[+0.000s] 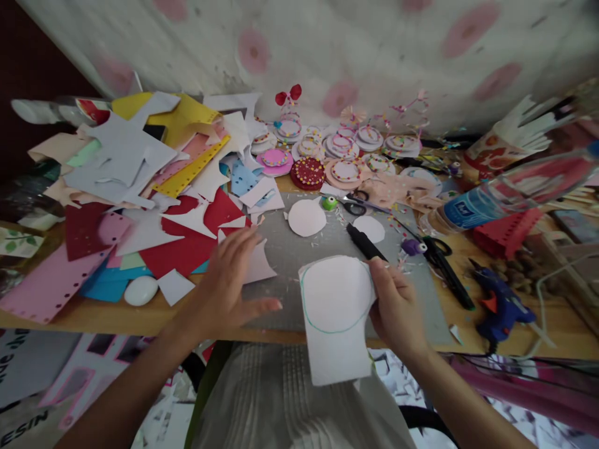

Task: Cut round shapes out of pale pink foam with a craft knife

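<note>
My right hand [395, 302] grips the right edge of a white sheet of paper or thin foam [339, 358] near the table's front edge. A large green circle outline is drawn on the sheet. My left hand [229, 284] is open, fingers apart and slightly blurred, over a pale scrap [260, 263] at the left of the grey mat [285, 284]. Beyond the sheet lie two white cut-out rounds, one larger [307, 218] and one smaller [369, 229]. A black pen-like tool [365, 242] rests just past the right hand, partly beside the smaller round.
Coloured paper offcuts [126, 156] are heaped at left, near a white oval object [141, 290]. Decorated discs [307, 173] line the back. At right are scissors [354, 204], a black marker [449, 274], a blue glue gun [503, 305] and a tilted plastic bottle [505, 199].
</note>
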A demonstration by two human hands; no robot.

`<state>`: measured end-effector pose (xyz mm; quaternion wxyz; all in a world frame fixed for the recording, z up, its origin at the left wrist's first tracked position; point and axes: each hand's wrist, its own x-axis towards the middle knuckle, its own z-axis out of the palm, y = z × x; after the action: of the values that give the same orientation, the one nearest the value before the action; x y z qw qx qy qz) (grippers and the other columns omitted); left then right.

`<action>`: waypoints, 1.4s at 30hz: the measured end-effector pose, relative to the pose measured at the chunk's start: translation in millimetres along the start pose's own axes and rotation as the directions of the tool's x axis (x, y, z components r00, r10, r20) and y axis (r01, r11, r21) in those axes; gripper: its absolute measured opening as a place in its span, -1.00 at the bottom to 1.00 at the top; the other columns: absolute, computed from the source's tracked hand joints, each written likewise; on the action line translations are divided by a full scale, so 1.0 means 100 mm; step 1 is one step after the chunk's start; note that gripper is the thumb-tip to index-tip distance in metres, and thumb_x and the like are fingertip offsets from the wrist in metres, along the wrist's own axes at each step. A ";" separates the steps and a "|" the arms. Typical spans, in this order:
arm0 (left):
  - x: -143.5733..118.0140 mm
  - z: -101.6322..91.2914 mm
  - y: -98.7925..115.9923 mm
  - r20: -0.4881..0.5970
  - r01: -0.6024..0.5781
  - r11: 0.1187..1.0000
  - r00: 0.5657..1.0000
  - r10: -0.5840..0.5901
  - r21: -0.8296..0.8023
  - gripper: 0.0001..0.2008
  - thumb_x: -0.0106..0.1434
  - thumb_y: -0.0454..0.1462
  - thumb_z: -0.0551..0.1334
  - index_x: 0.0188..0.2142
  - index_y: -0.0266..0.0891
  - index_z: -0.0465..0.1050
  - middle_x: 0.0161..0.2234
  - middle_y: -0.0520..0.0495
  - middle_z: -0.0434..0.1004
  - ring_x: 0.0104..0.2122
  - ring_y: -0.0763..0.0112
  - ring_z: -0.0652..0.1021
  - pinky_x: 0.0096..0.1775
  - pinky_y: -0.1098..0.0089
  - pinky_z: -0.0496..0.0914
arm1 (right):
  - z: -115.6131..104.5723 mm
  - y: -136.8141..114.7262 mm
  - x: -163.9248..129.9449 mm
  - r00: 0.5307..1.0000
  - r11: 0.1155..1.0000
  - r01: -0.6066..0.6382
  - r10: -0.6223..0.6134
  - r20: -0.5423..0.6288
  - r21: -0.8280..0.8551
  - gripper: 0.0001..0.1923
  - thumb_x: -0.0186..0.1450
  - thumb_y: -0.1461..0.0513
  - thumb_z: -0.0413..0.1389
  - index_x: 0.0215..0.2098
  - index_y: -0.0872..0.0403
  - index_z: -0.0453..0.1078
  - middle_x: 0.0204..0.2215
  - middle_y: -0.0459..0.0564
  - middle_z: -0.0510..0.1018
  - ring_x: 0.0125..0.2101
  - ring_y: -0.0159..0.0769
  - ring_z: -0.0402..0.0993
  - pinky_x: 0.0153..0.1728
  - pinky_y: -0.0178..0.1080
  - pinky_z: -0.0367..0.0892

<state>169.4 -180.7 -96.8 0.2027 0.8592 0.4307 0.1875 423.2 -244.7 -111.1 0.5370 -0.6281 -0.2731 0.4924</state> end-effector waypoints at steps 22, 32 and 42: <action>-0.23 0.39 0.43 0.565 0.614 0.132 0.777 -0.279 -0.778 -0.50 0.02 0.13 0.35 -0.38 -0.30 0.52 -0.50 -0.03 0.46 -0.49 0.46 0.41 -0.48 0.50 0.34 | 0.23 0.03 -0.22 0.855 0.953 -0.290 0.217 0.471 0.087 -0.35 0.16 -0.20 0.13 -0.81 0.03 0.10 -0.84 -0.20 0.08 -0.78 -0.52 -0.06 -0.74 -0.33 -0.21; -0.13 0.45 0.40 0.503 0.627 0.163 0.732 -0.460 -0.762 -0.49 -0.03 0.12 0.37 -0.34 -0.28 0.54 -0.43 -0.07 0.59 -0.42 0.33 0.53 -0.41 0.43 0.42 | 0.12 0.00 -0.01 0.905 0.976 0.009 0.086 0.417 -0.219 -0.36 0.27 -0.24 -0.11 -0.73 0.01 0.10 -0.78 -0.19 0.12 -0.72 -0.44 0.03 -0.68 -0.32 0.01; 0.19 0.71 0.36 0.265 0.482 0.694 0.876 -0.403 -0.534 -0.58 0.22 -0.02 0.24 -0.06 -0.26 0.45 -0.12 -0.17 0.60 -0.14 0.15 0.58 -0.14 0.25 0.46 | -0.77 0.24 0.55 0.826 -0.007 0.350 -0.469 0.313 -0.937 -0.63 0.34 0.06 -0.01 -0.10 0.19 0.36 -0.22 0.24 0.44 -0.20 0.02 0.37 -0.18 0.00 0.32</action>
<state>239.1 -198.1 -136.1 0.5232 0.6347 0.5319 0.2011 509.0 -234.3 -156.7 0.1273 -0.7321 -0.6690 -0.0157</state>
